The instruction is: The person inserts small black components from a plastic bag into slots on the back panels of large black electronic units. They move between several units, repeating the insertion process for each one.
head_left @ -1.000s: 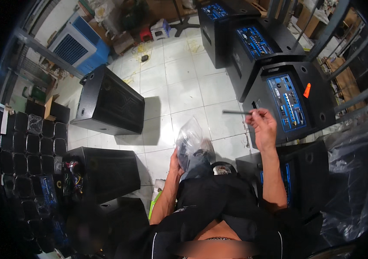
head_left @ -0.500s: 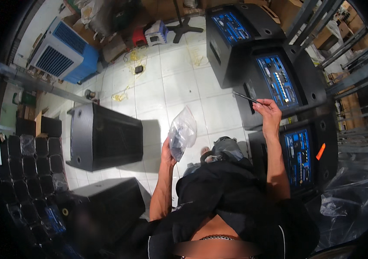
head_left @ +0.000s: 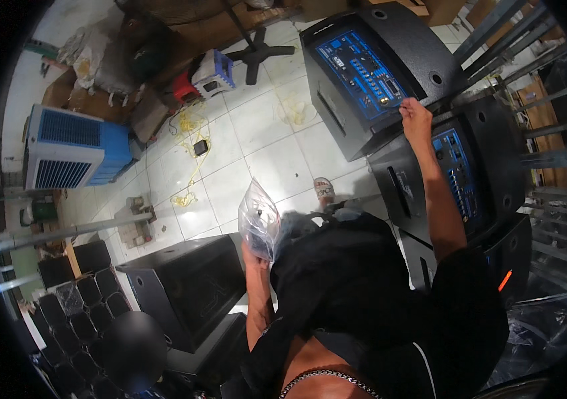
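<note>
My left hand (head_left: pixel 255 256) is closed round the lower part of a clear plastic bag (head_left: pixel 259 223) with small dark things inside that I cannot make out. The bag stands up above my fist, in front of my body. My right hand (head_left: pixel 416 121) reaches forward to the near right corner of the blue and black control panel (head_left: pixel 363 73) on the farthest speaker box (head_left: pixel 345 120). Its fingers are pinched together at the panel's edge. The slim black rod seen in them a moment ago is hardly discernible against the dark panel.
More black speaker boxes stand at right (head_left: pixel 490 146) and at left (head_left: pixel 184 286). A blue and white air cooler (head_left: pixel 77 149), a small stool (head_left: pixel 213 73) and a black stand base (head_left: pixel 257 54) are farther off. Yellow cord (head_left: pixel 187 197) lies on the tiles. Metal rack bars (head_left: pixel 556 139) line the right.
I have turned and stepped toward the farthest speaker. My right hand has gone forward with the rod, from above the middle speaker to the far panel. My left hand still holds the bag.
</note>
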